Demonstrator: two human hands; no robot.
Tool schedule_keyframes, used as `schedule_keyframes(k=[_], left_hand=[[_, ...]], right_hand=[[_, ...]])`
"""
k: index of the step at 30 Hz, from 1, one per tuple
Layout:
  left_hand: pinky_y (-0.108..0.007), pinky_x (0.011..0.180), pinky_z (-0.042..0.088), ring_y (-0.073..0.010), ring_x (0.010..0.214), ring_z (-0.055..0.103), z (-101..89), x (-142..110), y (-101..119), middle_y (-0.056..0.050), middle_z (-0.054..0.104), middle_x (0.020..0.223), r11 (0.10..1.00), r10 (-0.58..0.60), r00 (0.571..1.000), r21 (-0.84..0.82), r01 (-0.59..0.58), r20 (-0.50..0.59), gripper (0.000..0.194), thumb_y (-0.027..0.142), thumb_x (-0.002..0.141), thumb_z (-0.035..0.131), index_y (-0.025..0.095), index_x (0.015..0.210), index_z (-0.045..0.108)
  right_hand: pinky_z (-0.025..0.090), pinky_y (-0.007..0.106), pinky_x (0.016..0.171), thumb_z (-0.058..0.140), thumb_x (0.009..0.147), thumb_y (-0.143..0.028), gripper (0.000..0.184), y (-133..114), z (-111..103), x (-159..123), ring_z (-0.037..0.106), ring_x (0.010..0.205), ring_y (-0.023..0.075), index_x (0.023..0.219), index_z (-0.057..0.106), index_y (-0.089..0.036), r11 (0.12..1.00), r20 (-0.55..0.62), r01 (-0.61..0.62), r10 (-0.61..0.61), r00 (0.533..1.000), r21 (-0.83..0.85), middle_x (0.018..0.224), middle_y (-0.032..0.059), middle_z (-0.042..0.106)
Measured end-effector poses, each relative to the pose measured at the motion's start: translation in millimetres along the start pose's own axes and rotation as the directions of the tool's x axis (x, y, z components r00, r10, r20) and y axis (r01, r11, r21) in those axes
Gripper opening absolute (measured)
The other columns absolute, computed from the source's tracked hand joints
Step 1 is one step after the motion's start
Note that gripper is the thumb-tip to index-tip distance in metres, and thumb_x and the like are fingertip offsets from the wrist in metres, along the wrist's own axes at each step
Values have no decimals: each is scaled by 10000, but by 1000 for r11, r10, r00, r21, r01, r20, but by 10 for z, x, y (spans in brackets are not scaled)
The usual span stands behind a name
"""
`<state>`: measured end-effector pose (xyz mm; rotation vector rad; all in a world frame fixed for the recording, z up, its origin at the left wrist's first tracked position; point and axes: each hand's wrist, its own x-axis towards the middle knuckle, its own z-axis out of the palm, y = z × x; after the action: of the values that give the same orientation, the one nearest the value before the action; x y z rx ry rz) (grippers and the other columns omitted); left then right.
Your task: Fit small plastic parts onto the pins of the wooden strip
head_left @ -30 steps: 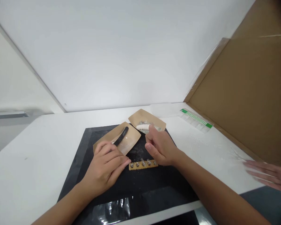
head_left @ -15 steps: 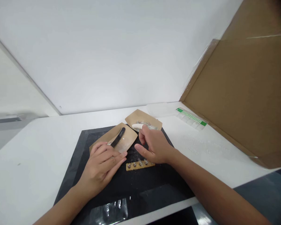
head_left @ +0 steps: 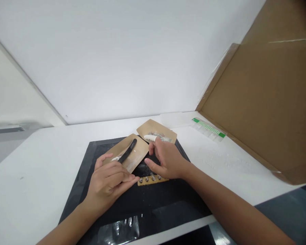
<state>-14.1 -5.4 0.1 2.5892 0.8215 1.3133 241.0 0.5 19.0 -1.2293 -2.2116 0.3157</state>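
Observation:
My left hand (head_left: 111, 180) reaches over the near side of a brown paper tray (head_left: 140, 151). Its thumb and forefinger tips come together at the left end of a yellow strip (head_left: 149, 183); anything between them is too small to make out. Several small metal and clear pieces stand in a row on that strip. In the tray lies a curved black tool (head_left: 127, 151), partly behind the left fingers. My right hand (head_left: 168, 158) is open, its white-covered forefinger stretched over a second brown tray (head_left: 149, 126) holding small clear pieces (head_left: 165, 138), thumb apart.
A black mat (head_left: 153, 207) under the trays and strip lies on a white table (head_left: 22, 190). To the right is a clear sheet with a green label (head_left: 209, 127), beside a large upright cardboard panel (head_left: 265, 98). A white wall (head_left: 132, 61) rises behind.
My left hand's thumb and forefinger have moved down from the tray edge to the strip's left end, and its outer fingers have spread. My right hand has barely shifted.

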Motion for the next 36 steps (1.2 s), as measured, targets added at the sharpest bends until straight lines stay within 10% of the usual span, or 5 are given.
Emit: schedule_keyframes(k=[6, 13, 17, 26, 36], left_hand=[[-452, 1070, 363, -111, 639, 715, -32, 22, 37, 99, 773, 748, 1000, -14, 999, 2, 15, -44, 189, 258, 971, 740, 262, 782, 728], [-420, 1097, 366, -151, 865, 787, -38, -57, -72, 59, 830, 1004, 998, -10, 1000, 63, 9, 12, 172, 200, 1028, 631, 294, 1077, 767], [-425, 1091, 379, -171, 1000, 783, -24, -95, -123, 28, 815, 1147, 997, -24, 998, 79, 19, 63, 300, 148, 1051, 545, 294, 1257, 707], [-442, 1120, 368, -119, 686, 763, -29, -66, -75, 112, 824, 859, 999, -11, 1000, 51, 10, 12, 60, 297, 966, 748, 320, 917, 772], [-483, 1088, 417, -130, 586, 722, -76, -76, -125, 92, 805, 768, 976, -130, 983, 156, 150, -128, 100, 332, 931, 782, 292, 839, 779]], right_hand=[[408, 319, 615, 613, 952, -430, 273, 18, 15, 3, 522, 576, 152, 974, 418, -241, 997, 3, -19, 19, 1000, 81, 680, -50, 577], [523, 358, 717, 513, 1044, -323, 116, 56, 22, 49, 664, 851, 187, 1085, 439, -244, 945, -128, -40, 86, 988, 323, 1121, 79, 679], [513, 312, 595, 515, 1044, -321, 303, 84, 42, 60, 687, 883, 203, 1310, 393, -243, 919, -137, -65, 128, 982, 390, 1211, 112, 650], [599, 406, 798, 575, 1003, -267, 509, 47, 104, 29, 694, 859, 180, 1445, 321, -262, 946, -182, -19, 83, 980, 324, 1409, 143, 539], [537, 397, 882, 701, 948, -241, 215, 24, 104, 77, 686, 991, 232, 1143, 609, -246, 983, -248, 40, 5, 969, 177, 987, 41, 716]])
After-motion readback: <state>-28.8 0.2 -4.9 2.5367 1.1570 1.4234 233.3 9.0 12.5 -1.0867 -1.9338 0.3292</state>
